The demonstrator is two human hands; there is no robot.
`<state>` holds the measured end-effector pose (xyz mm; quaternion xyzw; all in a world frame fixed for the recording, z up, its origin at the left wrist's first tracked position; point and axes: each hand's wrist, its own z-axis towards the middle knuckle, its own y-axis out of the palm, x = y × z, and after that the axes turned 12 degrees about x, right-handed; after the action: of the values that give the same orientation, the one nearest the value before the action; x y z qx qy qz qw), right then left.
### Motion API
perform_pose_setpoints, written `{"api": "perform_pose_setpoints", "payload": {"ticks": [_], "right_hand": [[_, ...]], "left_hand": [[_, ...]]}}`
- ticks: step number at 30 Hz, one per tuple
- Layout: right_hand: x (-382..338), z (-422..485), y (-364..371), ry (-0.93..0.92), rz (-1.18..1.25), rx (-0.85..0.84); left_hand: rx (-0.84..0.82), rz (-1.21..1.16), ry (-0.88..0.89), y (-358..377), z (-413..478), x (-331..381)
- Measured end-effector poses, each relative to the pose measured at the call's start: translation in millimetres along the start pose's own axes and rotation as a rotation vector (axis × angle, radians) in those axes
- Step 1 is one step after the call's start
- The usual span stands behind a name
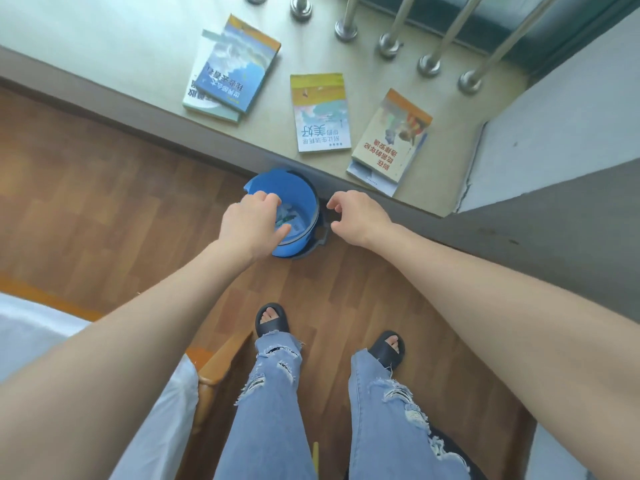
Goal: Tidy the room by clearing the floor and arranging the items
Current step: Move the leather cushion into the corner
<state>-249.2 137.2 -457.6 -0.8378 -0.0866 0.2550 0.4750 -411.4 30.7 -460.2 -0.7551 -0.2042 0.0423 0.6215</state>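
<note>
A blue bucket point(298, 199) with a dark handle stands on the wooden floor against a raised ledge point(138, 64), with bits of paper or wrappers inside. My left hand point(251, 225) hovers over the bucket's near rim, fingers curled loosely, holding nothing I can see. My right hand point(358, 216) hangs just right of the bucket, fingers apart and empty. On the ledge lie a blue book point(239, 64) stacked on another book, a yellow-and-white book point(320, 112), and an orange-topped book point(391, 140) on top of a thin white one.
Metal railing posts point(391, 43) stand along the back of the ledge before a window. A bed with white bedding point(31, 334) and a wooden frame sits at the lower left. A grey wall point(554, 237) rises on the right. My feet in black slippers point(272, 320) stand on the floor.
</note>
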Motion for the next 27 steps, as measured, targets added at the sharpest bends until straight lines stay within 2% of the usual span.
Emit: {"api": "perform_pose_setpoints", "payload": {"ticks": [6, 13, 27], "right_hand": [[-5.9, -36.7, -63.0, -0.041, -0.029, 0.118], [-11.8, -87.3, -119.7, 0.011, -0.013, 0.228], [-23.0, -173.3, -158.4, 0.111, 0.028, 0.383]], "left_hand": [[0.080, -0.022, 0.072, -63.5, -13.9, 28.7], [0.125, -0.014, 0.148, -117.9, -47.2, 47.9], [0.234, -0.010, 0.415, -186.3, -69.8, 87.6]]}}
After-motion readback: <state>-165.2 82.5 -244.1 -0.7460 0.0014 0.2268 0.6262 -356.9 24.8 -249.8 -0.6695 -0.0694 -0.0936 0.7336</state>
